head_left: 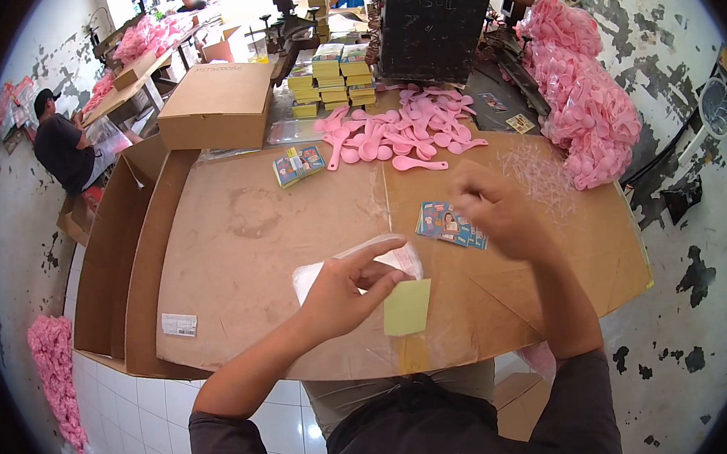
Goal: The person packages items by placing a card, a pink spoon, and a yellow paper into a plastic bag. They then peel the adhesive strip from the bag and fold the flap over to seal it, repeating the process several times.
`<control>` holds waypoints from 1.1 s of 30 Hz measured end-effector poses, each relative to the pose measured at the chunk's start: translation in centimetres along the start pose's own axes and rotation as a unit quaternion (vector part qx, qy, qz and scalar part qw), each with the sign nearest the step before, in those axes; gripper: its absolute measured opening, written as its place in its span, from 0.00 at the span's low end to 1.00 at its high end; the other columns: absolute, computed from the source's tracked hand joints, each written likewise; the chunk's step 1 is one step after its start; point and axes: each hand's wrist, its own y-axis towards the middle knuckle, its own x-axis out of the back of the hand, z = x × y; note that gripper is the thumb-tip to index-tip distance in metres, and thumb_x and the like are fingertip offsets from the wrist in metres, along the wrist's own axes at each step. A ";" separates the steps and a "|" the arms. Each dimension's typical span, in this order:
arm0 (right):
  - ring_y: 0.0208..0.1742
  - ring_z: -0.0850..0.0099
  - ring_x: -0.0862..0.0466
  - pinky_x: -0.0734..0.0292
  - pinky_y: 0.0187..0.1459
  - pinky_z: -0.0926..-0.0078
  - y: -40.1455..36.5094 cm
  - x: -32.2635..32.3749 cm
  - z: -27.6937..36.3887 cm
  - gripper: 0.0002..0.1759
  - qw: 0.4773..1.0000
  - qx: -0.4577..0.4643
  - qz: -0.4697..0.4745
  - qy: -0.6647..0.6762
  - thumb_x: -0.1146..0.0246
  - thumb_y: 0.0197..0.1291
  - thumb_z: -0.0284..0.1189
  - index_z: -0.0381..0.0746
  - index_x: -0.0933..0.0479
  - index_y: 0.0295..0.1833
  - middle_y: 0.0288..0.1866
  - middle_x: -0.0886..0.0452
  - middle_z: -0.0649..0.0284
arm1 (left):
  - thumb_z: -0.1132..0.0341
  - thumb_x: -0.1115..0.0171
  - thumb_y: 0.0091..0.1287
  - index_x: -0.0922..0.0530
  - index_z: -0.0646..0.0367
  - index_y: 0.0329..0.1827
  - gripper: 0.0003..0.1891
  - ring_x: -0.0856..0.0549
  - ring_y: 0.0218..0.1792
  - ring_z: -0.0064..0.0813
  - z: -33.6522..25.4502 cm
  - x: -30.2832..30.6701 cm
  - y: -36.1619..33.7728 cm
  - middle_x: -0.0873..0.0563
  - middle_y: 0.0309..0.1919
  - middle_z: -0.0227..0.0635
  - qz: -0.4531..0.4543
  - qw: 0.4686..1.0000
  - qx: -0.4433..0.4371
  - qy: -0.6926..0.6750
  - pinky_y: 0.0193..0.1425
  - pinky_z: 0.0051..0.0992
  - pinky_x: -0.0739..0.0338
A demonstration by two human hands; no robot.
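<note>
My left hand (347, 294) is over the middle of the cardboard-covered table. Its index finger is stretched out, while the thumb and a bent finger close at the top edge of a yellow-green card (408, 310). Under that hand lies a white packet (408, 260), partly covered. My right hand (497, 211) is raised and blurred, its fingers curled; whether anything small is in them is hidden. Just left of it and partly behind it is a small pile of blue printed cards (446, 224). Farther back lies a bundle of blue cards (299, 166).
Pink spoons (403, 127) are heaped at the back, near yellow-edged card stacks (330, 82) and a closed carton (216, 106). Clear plastic strips (537, 177) lie at right beside bagged pink spoons (586, 97). An open carton (129, 252) stands left. A person (67, 151) sits beyond.
</note>
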 end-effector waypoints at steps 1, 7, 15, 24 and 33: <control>0.37 0.73 0.18 0.22 0.39 0.71 -0.8 2.3 -0.5 0.05 0.981 -0.109 0.052 0.154 0.44 0.71 0.26 0.36 0.25 0.44 0.34 0.22 0.61 | 0.73 0.38 0.78 0.29 0.64 0.76 0.25 0.10 0.50 0.22 0.2 0.2 0.1 0.07 0.48 0.43 -0.002 0.999 0.019 -0.041 0.57 0.25 0.15; 0.42 0.55 0.16 0.19 0.49 0.59 -8.4 13.5 -16.1 0.15 0.875 -0.165 -0.133 -0.435 0.47 0.68 0.17 0.33 0.24 0.57 0.39 0.18 0.51 | 0.70 0.38 0.79 0.27 0.65 0.74 0.23 0.12 0.53 0.20 0.7 0.8 0.3 0.08 0.52 0.42 -0.005 0.986 0.061 -0.157 0.59 0.24 0.16; 0.54 0.56 0.15 0.21 0.57 0.60 -6.4 7.5 -7.7 0.22 0.889 -0.100 -0.191 -0.404 0.40 0.66 0.18 0.36 0.22 0.66 0.54 0.14 0.50 | 0.66 0.40 0.81 0.18 0.68 0.62 0.15 0.10 0.54 0.27 2.2 0.1 0.9 0.09 0.53 0.45 -0.037 0.981 0.054 -0.182 0.57 0.28 0.14; 0.44 0.78 0.15 0.19 0.46 0.76 -3.2 -5.7 -2.3 0.16 0.973 -0.120 0.075 0.183 0.29 0.69 0.29 0.35 0.18 0.59 0.46 0.13 0.64 | 0.66 0.38 0.80 0.16 0.70 0.57 0.14 0.10 0.49 0.25 3.2 -0.1 1.0 0.09 0.51 0.42 -0.061 0.986 0.055 -0.148 0.54 0.29 0.12; 0.48 0.78 0.13 0.19 0.51 0.78 -2.9 -5.5 -3.0 0.09 0.936 -0.194 0.020 0.294 0.32 0.71 0.25 0.34 0.15 0.53 0.45 0.12 0.65 | 0.69 0.36 0.78 0.15 0.67 0.60 0.13 0.10 0.47 0.26 2.8 0.0 0.7 0.09 0.49 0.41 -0.095 0.985 0.032 -0.144 0.52 0.28 0.10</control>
